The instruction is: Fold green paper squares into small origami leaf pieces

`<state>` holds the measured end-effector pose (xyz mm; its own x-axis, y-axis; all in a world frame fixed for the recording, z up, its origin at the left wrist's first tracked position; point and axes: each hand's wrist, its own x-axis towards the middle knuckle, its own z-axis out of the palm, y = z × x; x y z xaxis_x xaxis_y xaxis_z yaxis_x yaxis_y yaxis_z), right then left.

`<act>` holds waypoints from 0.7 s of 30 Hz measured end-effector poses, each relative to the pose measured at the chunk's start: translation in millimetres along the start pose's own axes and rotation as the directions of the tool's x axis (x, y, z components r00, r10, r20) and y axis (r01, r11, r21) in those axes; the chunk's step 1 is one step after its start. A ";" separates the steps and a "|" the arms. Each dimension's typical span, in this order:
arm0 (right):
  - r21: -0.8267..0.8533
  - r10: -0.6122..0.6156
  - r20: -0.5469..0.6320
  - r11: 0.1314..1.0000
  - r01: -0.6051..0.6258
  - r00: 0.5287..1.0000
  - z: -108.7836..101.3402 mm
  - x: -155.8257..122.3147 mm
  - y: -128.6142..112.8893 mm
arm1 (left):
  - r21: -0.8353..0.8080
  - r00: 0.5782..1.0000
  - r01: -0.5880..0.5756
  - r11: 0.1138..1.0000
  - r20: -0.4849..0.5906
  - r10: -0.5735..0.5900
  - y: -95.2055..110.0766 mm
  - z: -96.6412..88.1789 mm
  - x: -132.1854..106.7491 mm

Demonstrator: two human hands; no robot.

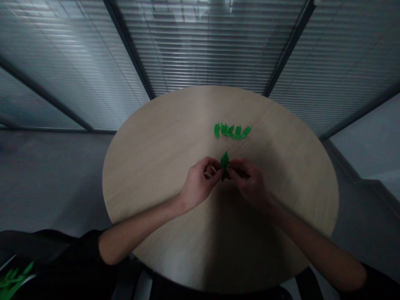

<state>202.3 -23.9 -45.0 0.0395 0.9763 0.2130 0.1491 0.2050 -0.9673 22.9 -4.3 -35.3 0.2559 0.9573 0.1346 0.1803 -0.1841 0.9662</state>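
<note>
A small green leaf (224,160) stands upright between my hands, its tip pointing away from me. My left hand (202,178) pinches it from the left with thumb and forefinger. From the other side, my right hand (250,179) closes its thumb and fingertips on the same leaf, low down. Whether the leaf is real or artificial I cannot tell. Just beyond my hands, several green leaves (231,131) lie in a short row on the round wooden table (150,166).
More green leaves (15,277) show at the lower left, beside my dark sleeve, on something pale. Glass panels with horizontal blinds (206,54) and dark frames rise behind the table. Grey floor (56,175) surrounds it. A shadow falls across the table's near right part.
</note>
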 end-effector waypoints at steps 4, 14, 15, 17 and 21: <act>-0.078 -0.044 -0.047 0.996 0.040 0.998 0.6 -2.3 0.0 | 0.022 1.000 0.004 1.000 0.000 -0.004 2.8 1.2 -0.4; -0.134 -0.061 -0.023 0.989 0.058 0.998 0.2 -1.4 -5.8 | 0.092 1.000 -0.004 0.996 0.000 0.004 2.7 1.3 -1.9; -0.127 -0.056 -0.016 0.990 0.054 0.998 0.3 -1.2 -5.5 | 0.096 1.000 -0.008 0.995 0.003 0.008 2.2 1.3 -2.0; -0.112 -0.043 -0.012 0.993 0.041 0.999 0.5 -0.9 -5.5 | 0.098 1.000 -0.013 0.995 0.014 0.012 1.1 1.3 -2.3; -0.111 -0.019 -0.043 0.994 0.014 0.999 0.9 -0.1 -7.4 | 0.111 1.000 -0.019 0.994 0.022 0.017 -0.1 1.6 -2.7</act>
<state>200.3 -25.4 -37.9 0.0791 0.9682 0.2372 0.2584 0.2099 -0.9430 23.8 -7.2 -36.1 0.2797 0.9490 0.1459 0.2795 -0.2258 0.9332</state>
